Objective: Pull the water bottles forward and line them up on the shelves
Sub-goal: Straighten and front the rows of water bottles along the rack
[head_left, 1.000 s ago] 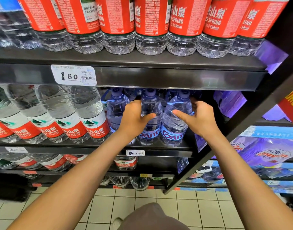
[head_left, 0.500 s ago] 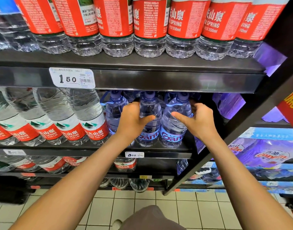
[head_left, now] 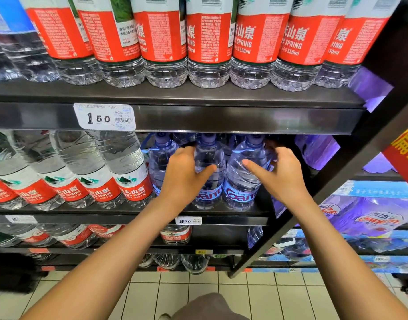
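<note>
Both your arms reach forward, bare, and come closer together at the hands. Your left hand (head_left: 185, 175) has its fingers curled out of sight and its thumb stuck out to the right. Your right hand (head_left: 280, 175) curls the same way, thumb pointing left.

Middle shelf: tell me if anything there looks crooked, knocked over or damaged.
Nothing stands out. The blue-tinted bottles stand upright at the middle shelf front, left hand and right hand gripping two of them. The red-label bottles beside them seem to lean, likely wide-angle distortion. No spill shows.
</note>
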Available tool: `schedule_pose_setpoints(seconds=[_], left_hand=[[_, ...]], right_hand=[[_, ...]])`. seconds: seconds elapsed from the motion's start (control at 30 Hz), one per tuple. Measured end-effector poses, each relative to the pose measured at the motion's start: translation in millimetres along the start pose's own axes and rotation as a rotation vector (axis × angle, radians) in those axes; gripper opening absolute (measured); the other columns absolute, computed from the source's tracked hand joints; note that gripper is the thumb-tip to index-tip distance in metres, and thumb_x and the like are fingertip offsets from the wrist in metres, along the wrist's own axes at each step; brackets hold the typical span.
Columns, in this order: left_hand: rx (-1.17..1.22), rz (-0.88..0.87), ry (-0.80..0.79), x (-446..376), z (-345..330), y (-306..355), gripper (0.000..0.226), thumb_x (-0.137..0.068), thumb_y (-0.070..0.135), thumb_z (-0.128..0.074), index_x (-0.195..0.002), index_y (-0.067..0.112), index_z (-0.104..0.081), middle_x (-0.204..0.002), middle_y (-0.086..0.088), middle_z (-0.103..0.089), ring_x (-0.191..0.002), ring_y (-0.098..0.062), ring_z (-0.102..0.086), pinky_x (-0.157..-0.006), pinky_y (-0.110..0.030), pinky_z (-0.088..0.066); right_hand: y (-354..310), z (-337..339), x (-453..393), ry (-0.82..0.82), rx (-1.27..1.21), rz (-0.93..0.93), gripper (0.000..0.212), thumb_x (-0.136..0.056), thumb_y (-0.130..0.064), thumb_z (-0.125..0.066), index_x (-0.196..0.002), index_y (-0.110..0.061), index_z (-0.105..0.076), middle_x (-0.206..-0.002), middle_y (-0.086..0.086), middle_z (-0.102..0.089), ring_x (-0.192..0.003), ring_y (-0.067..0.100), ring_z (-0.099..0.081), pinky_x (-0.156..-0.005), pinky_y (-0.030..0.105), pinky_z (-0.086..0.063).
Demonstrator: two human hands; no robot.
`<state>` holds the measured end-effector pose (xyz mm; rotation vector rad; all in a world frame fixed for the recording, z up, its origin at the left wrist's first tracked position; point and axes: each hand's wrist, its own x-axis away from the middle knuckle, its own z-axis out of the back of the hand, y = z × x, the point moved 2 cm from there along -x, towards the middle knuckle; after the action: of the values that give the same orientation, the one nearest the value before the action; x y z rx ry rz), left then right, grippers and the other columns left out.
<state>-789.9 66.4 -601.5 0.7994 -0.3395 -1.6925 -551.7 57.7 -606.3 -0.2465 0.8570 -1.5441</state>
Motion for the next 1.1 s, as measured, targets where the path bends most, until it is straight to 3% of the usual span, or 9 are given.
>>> schedule_pose_setpoints(seconds=[0.1,0.2,0.27,0.4,0.53,0.7,0.83,1.0,1.1], left_hand=[[0.02,-0.008,0.069,15.7,12.6,8.7,0.051,-0.082,0.041,-0.076,-0.122,0.014,-0.061,-0.115,-0.004,-0.066,-0.107,-0.019,-0.06,-0.084,-0.018,-0.039],[0.072,0.002,0.029,27.8,27.3,14.4,0.057,-0.082,0.046,-0.073,-0.129,0.018,-0.058,-0.122,0.001,-0.065,-0.113,-0.017,-0.06,-0.095,-0.03,-0.049],[0.121,-0.008,0.004,32.5,42.4,20.7,0.054,-0.081,0.049,-0.072,-0.126,0.021,-0.061,-0.116,0.006,-0.067,-0.111,-0.015,-0.062,-0.096,-0.037,-0.051],[0.241,-0.083,0.018,38.2,80.8,45.2,0.042,-0.079,0.043,-0.076,-0.115,0.023,-0.067,-0.103,0.015,-0.07,-0.099,-0.003,-0.066,-0.089,-0.036,-0.055],[0.403,-0.153,0.034,34.7,116.4,74.9,0.034,-0.075,0.035,-0.081,-0.106,0.025,-0.07,-0.092,0.012,-0.073,-0.09,-0.005,-0.07,-0.084,-0.028,-0.057],[0.52,-0.217,0.107,20.8,154.1,104.3,0.025,-0.077,0.04,-0.077,-0.097,0.027,-0.071,-0.087,0.009,-0.074,-0.082,-0.007,-0.071,-0.075,-0.022,-0.056],[0.45,-0.32,0.241,-9.4,196.1,124.8,0.02,-0.081,0.028,-0.077,-0.098,0.023,-0.07,-0.088,0.009,-0.074,-0.081,-0.004,-0.071,-0.077,-0.017,-0.055],[0.3,-0.363,0.418,-59.0,252.8,147.7,0.026,-0.08,0.036,-0.077,-0.1,0.021,-0.071,-0.089,0.01,-0.073,-0.083,-0.006,-0.07,-0.085,-0.032,-0.057],[0.211,-0.347,0.533,-79.5,276.9,151.8,0.024,-0.081,0.033,-0.077,-0.097,0.016,-0.072,-0.088,0.007,-0.073,-0.081,-0.005,-0.067,-0.082,-0.022,-0.054]], right_hand=[[-14.5,14.5,16.4,-0.001,-0.013,0.062,0.051,-0.076,-0.046,-0.08,-0.111,-0.015,-0.061,-0.104,-0.001,-0.06,-0.096,0.009,-0.052,-0.079,0.015,-0.035],[-29.2,33.3,35.6,-0.021,-0.014,0.124,0.055,-0.078,-0.044,-0.08,-0.123,-0.02,-0.06,-0.114,-0.01,-0.059,-0.104,0.0,-0.051,-0.092,0.013,-0.037],[-42.7,49.0,44.7,-0.022,-0.043,0.133,0.057,-0.078,-0.051,-0.076,-0.125,-0.022,-0.062,-0.117,-0.013,-0.062,-0.106,0.002,-0.058,-0.097,0.024,-0.046],[-78.8,84.6,52.0,-0.003,-0.187,0.181,0.049,-0.076,-0.054,-0.073,-0.118,-0.03,-0.066,-0.113,-0.02,-0.067,-0.106,0.0,-0.064,-0.095,0.033,-0.052],[-115.9,117.3,48.7,-0.038,-0.436,0.182,0.043,-0.072,-0.047,-0.076,-0.111,-0.029,-0.069,-0.111,-0.014,-0.073,-0.105,0.004,-0.068,-0.092,0.035,-0.055],[-150.7,150.6,30.1,0.05,-0.561,0.266,0.045,-0.07,-0.042,-0.077,-0.111,-0.026,-0.069,-0.107,-0.007,-0.074,-0.103,0.009,-0.07,-0.092,0.031,-0.055],[-182.6,171.2,3.7,0.116,-0.567,0.356,0.044,-0.071,-0.037,-0.079,-0.111,-0.023,-0.069,-0.102,-0.005,-0.075,-0.1,0.01,-0.071,-0.091,0.03,-0.056],[-225.0,192.7,-37.3,0.236,-0.378,0.388,0.045,-0.073,-0.034,-0.083,-0.112,-0.017,-0.07,-0.101,-0.005,-0.074,-0.096,0.008,-0.071,-0.092,0.036,-0.056],[-249.2,200.3,-56.0,0.313,-0.262,0.39,0.04,-0.075,-0.034,-0.084,-0.107,-0.014,-0.071,-0.096,-0.004,-0.074,-0.09,0.008,-0.071,-0.09,0.035,-0.056]])
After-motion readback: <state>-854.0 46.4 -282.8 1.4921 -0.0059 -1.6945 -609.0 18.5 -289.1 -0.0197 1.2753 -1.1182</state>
